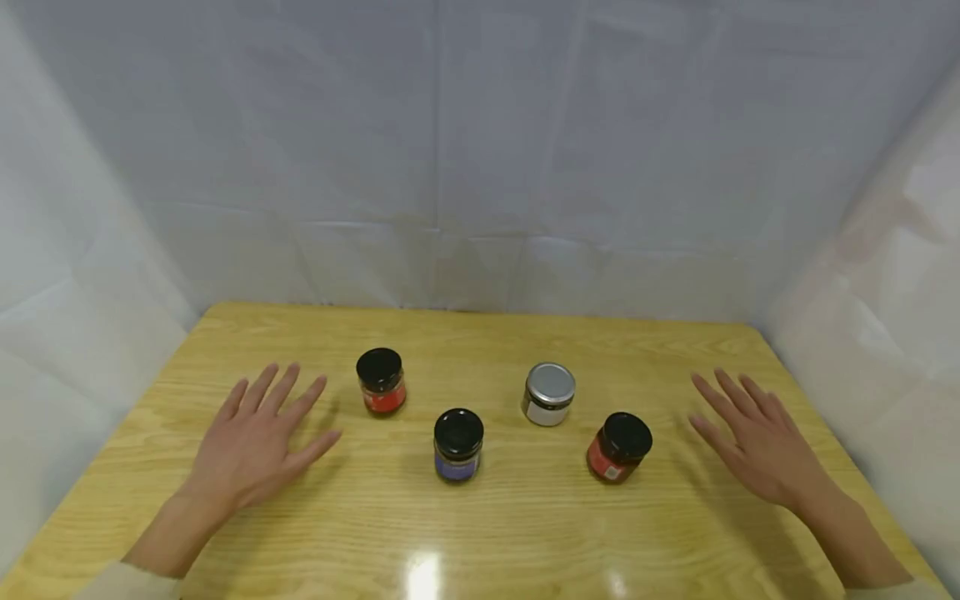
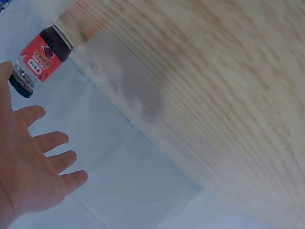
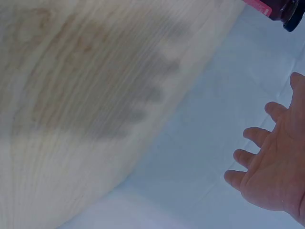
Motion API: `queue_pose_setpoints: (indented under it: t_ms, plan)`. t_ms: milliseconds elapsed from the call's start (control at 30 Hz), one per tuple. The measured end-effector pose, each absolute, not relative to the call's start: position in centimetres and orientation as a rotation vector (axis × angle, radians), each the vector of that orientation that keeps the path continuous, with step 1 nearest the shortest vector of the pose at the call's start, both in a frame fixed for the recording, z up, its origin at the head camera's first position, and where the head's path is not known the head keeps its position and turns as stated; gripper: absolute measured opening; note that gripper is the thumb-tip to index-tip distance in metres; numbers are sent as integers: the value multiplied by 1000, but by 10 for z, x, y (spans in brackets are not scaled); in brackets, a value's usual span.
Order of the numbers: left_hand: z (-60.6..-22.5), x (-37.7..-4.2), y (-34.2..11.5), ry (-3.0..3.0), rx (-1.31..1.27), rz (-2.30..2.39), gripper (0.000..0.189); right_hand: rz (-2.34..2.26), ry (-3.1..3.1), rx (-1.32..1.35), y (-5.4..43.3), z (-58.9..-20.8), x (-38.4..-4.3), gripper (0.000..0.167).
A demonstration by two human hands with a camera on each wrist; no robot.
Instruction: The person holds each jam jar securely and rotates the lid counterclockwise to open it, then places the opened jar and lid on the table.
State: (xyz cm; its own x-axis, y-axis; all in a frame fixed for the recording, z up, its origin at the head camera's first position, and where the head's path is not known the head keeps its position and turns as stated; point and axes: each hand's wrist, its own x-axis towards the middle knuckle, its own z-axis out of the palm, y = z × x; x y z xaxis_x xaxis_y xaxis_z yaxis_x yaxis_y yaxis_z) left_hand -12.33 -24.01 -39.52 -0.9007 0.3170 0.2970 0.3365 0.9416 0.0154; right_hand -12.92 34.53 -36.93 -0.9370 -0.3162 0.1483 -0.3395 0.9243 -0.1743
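Several small jars stand upright on a wooden table. My left hand (image 1: 251,442), fingers spread and holding nothing, hovers left of a black-lidded jar with a red label (image 1: 385,400); that red-labelled jar (image 2: 40,58) also shows at the upper left of the left wrist view. Nearer the middle is a black-lidded jar with a blue label (image 1: 457,465). Behind and right of it stands a silver-lidded jar with a pale label (image 1: 547,412). A dark jar with a red label and black lid (image 1: 609,461) is nearest my right hand (image 1: 765,446), which is also spread and holds nothing.
The light wooden table (image 1: 525,533) runs back to a pale grey sheet (image 1: 480,167). White sheets hang along the left side (image 1: 67,275) and the right side (image 1: 892,333). Shadows of both hands fall on the tabletop.
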Motion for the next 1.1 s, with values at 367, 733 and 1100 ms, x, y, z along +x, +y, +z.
queue_pose_setpoints:
  t_ms: [367,733,1100]
  plan:
    - [-389,-124,-237,-2796,-477,-101,74,326,-2957,552,326,-355,-134,60]
    - [-388,-122,-234,-2786,-476,-120,72,368,-2964,566,295,-337,-138,59]
    - [-388,-121,-232,-2791,-466,-126,72,327,-2961,635,257,-328,-147,61]
